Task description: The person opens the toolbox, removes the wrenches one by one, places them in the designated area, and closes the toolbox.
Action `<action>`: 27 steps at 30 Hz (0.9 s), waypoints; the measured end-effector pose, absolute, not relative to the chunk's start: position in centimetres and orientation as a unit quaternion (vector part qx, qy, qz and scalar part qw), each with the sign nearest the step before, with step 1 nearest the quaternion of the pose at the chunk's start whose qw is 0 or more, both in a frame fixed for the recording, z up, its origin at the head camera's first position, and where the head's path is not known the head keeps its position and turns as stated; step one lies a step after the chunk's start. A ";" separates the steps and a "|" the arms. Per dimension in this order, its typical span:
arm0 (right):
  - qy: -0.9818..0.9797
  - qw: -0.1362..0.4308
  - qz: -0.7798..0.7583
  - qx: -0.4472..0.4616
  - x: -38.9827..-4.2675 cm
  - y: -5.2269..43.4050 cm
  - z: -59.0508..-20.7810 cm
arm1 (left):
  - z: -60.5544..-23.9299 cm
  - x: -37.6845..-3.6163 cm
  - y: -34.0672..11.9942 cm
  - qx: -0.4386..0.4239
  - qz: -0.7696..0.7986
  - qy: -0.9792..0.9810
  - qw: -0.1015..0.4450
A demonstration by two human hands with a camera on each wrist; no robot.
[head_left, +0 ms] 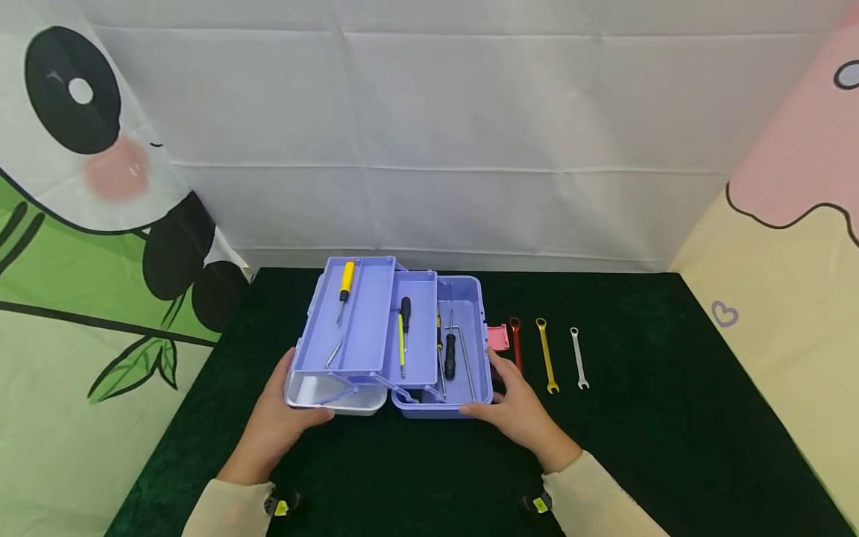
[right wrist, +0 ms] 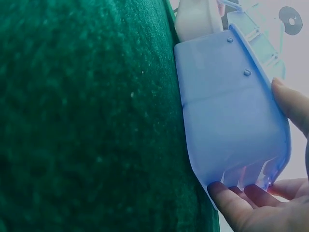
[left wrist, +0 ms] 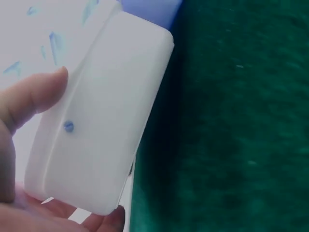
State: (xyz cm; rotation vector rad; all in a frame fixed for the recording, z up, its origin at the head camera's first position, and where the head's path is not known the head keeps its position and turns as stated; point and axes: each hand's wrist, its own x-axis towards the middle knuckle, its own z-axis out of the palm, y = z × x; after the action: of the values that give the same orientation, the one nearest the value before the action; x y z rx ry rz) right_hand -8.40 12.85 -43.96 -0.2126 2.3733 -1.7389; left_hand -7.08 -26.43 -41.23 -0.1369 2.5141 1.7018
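On dark green cloth [head_left: 637,447] | white backdrop [head_left: 470,149] | both hands [head_left: 282,418] [head_left: 520,410] clasp open toolbox [head_left: 463,298] ends.

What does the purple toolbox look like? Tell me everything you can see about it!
The purple toolbox looks like shiny plastic and stands open on the dark green cloth, its trays fanned out in steps. The top tray holds a yellow-handled screwdriver, the middle one a black-handled screwdriver, and the base more tools. Its white lid lies open at the left, and a pink latch sticks out on the right. The left hand grips the lid end, the right hand the base end.
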 end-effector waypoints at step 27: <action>0.799 0.101 -0.589 -0.066 -8.5 13.0 -44.6 | -35.3 -7.4 -23.6 0.131 0.303 0.934 -0.139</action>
State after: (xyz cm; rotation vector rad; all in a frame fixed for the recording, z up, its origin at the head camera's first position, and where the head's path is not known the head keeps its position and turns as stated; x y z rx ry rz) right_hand -8.49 12.99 -44.55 -0.1953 2.3605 -1.7414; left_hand -7.35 -23.64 -35.28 0.4507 3.2241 1.0471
